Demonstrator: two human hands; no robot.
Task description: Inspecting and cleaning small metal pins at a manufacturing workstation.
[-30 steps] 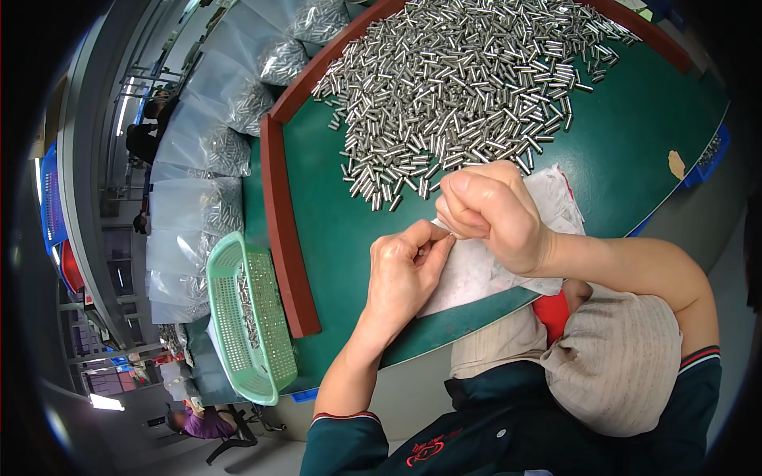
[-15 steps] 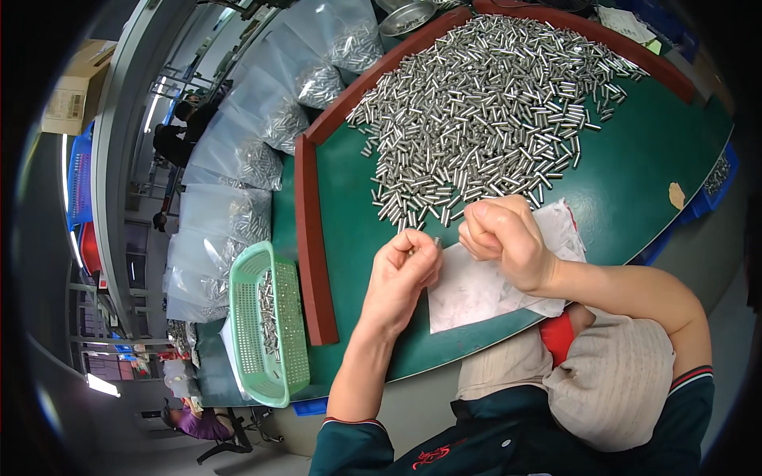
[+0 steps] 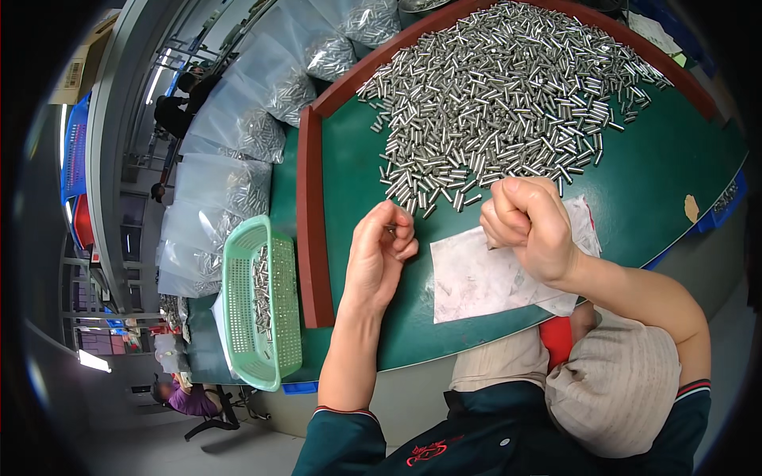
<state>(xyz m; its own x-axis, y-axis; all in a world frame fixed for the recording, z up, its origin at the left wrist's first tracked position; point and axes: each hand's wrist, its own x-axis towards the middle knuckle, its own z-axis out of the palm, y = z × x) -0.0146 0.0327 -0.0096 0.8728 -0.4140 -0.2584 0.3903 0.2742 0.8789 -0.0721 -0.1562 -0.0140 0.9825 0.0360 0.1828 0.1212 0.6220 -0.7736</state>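
A large heap of short, shiny metal pins [image 3: 500,95] covers the far part of the green table [image 3: 659,159]. My left hand [image 3: 377,258] is closed at the near left edge of the heap, its fingers curled in; a small glint of metal pin shows between them. To the right, my right hand [image 3: 532,226] makes a fist over a smudged white cloth [image 3: 476,278], beside the nearest pins. Whatever lies inside that fist is hidden by its fingers.
Dark red rails [image 3: 313,230] border the table. Left of them stands a green plastic basket [image 3: 287,333] with some pins inside. Several clear bags [image 3: 258,135] of pins line the far left. A blue bin [image 3: 726,198] sits beyond the right edge.
My left hand has moved left and away from my right hand, toward the heap's edge. My right hand has shifted slightly right, still closed. The whole view has shifted a little.
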